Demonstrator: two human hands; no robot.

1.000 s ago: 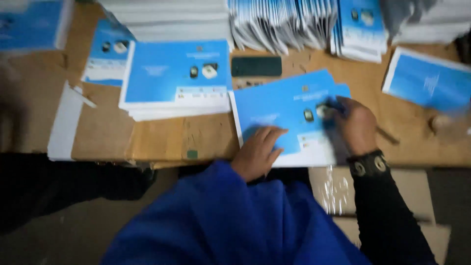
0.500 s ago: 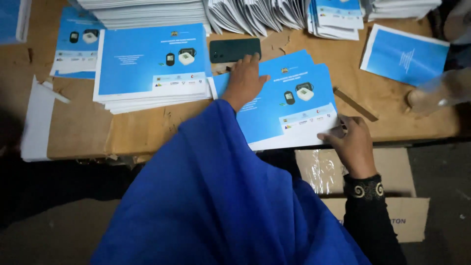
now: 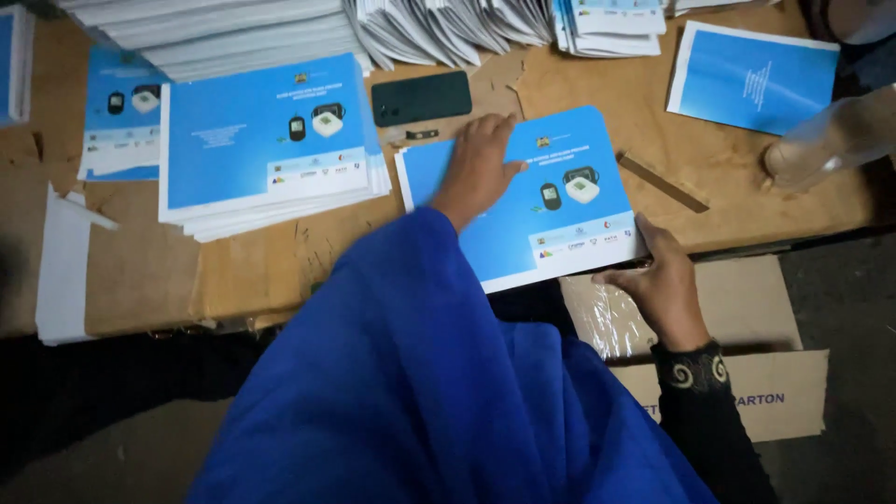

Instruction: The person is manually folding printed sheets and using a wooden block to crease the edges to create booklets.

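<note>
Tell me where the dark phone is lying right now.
In the head view the dark phone lies flat on the wooden table, just above the left hand, between the big blue booklet stack and the fanned white papers.

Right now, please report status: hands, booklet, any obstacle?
Left hand flat on blue booklet. Right hand grips its lower right corner. Dark phone just beyond booklet, apart.

The left hand (image 3: 481,168) and blue sleeve (image 3: 420,373) hide part of the booklet (image 3: 551,201). White paper stacks (image 3: 233,33) run off the top edge. The clear bottle (image 3: 831,140) is blurred and cut off at the right.
</note>
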